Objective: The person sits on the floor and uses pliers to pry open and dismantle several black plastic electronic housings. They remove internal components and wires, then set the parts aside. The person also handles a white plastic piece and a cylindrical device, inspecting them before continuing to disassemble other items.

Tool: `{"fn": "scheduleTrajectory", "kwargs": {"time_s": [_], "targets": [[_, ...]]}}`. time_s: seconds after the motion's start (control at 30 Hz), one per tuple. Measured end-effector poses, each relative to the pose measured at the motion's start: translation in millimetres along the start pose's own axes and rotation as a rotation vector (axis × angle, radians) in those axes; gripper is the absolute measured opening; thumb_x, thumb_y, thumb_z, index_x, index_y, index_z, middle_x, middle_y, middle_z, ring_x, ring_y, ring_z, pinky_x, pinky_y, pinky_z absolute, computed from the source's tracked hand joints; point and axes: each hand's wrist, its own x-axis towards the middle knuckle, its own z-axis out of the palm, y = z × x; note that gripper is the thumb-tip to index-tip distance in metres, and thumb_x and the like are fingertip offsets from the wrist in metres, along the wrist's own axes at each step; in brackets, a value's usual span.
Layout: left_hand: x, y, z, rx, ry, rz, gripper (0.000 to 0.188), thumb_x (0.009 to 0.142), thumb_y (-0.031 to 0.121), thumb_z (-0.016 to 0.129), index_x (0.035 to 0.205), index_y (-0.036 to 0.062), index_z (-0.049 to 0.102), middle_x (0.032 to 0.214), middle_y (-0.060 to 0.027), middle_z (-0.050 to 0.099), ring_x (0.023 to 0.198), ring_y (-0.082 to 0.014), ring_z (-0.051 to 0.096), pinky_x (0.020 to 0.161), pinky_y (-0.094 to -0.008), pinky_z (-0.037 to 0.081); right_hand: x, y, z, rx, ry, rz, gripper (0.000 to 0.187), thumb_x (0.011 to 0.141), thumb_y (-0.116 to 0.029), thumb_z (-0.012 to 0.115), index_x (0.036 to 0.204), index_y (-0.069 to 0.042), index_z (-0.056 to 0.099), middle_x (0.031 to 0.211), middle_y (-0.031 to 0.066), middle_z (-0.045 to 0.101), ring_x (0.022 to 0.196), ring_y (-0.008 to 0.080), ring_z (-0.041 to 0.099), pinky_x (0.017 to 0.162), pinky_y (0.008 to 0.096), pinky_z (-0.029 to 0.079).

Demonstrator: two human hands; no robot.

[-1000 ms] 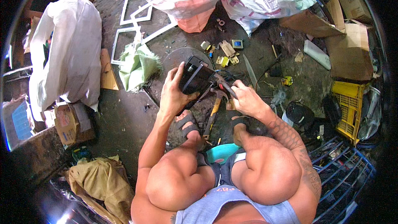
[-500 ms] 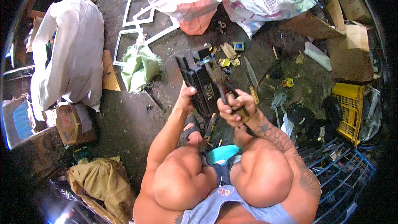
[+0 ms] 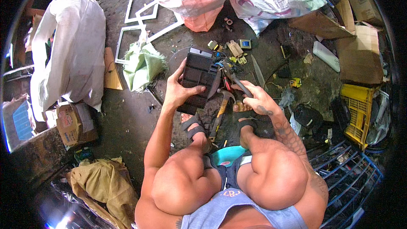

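Left hand (image 3: 180, 90) grips black plastic casing (image 3: 196, 76), frame centre; right hand (image 3: 257, 99) wraps dark-handled tool (image 3: 241, 85) just right; hammer (image 3: 220, 112) on floor (image 3: 123, 118), mid-frame.

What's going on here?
A person holds a black panelled case in the left grip and a dark-handled tool in the right grip. The tool's head is by the case's right edge; contact is unclear. A yellow-handled hammer lies between the feet, with small parts beyond.
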Motion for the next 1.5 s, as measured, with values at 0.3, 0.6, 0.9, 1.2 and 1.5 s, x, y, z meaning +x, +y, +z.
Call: {"fn": "scheduleTrajectory", "kwargs": {"time_s": [0.3, 0.6, 0.9, 1.2, 1.5], "targets": [[0, -6, -7, 0.475, 0.117, 0.124, 0.092, 0.056, 0.005, 0.085, 0.137, -0.0009, 0.041, 0.117, -0.0136, 0.062, 0.101, -0.0175, 0.061, 0.089, -0.0307, 0.048, -4, 9, -16, 0.329, -0.097, 0.370, 0.050, 0.072, -0.008, 0.048, 0.119, 0.007, 0.055, 0.088, 0.0122, 0.067, 0.075, 0.0181, 0.063, 0.068, 0.0277, 0.051], [5, -15, -17, 0.099, 0.078, -0.213, 0.094, 0.058, 0.006, 0.086, 0.138, -0.0030, 0.039, 0.109, -0.0133, 0.066, 0.094, -0.0168, 0.064, 0.085, -0.0296, 0.050, -20, 39, 1, 0.168, -0.299, 0.368, 0.052, 0.073, -0.010, 0.054, 0.123, 0.006, 0.053, 0.070, -0.0015, 0.048, 0.065, 0.0082, 0.049, 0.063, 0.0231, 0.045], [-2, -24, -13, 0.292, 0.051, -0.135, 0.097, 0.054, 0.015, 0.085, 0.138, -0.0002, 0.040, 0.116, -0.0154, 0.063, 0.105, -0.0203, 0.061, 0.095, -0.0307, 0.044, 8, 16, 27, -0.204, 0.006, 0.059, 0.043, 0.073, -0.003, 0.044, 0.115, 0.005, 0.051, 0.089, 0.0202, 0.057, 0.082, 0.0294, 0.061, 0.075, 0.0389, 0.052], [-7, -17, -10, 0.312, -0.018, -0.101, 0.098, 0.053, 0.014, 0.086, 0.138, -0.0016, 0.040, 0.116, -0.0139, 0.063, 0.101, -0.0194, 0.062, 0.092, -0.0318, 0.046, 4, 16, 27, -0.359, 0.052, 0.027, 0.013, 0.077, -0.003, 0.046, 0.085, 0.005, 0.052, 0.104, 0.0239, 0.054, 0.083, 0.0317, 0.061, 0.074, 0.0388, 0.051], [-5, -43, -5, -0.158, -0.017, -0.053, 0.057, 0.055, 0.009, 0.086, 0.105, 0.0007, 0.060, 0.095, -0.0045, 0.066, 0.083, -0.0129, 0.062, 0.077, -0.0291, 0.051, -7, 0, 27, 1.241, -0.371, 0.139, 0.004, 0.076, -0.005, 0.051, 0.074, -0.004, 0.049, 0.093, 0.0142, 0.053, 0.064, 0.0155, 0.053, 0.042, 0.0273, 0.042]]}}
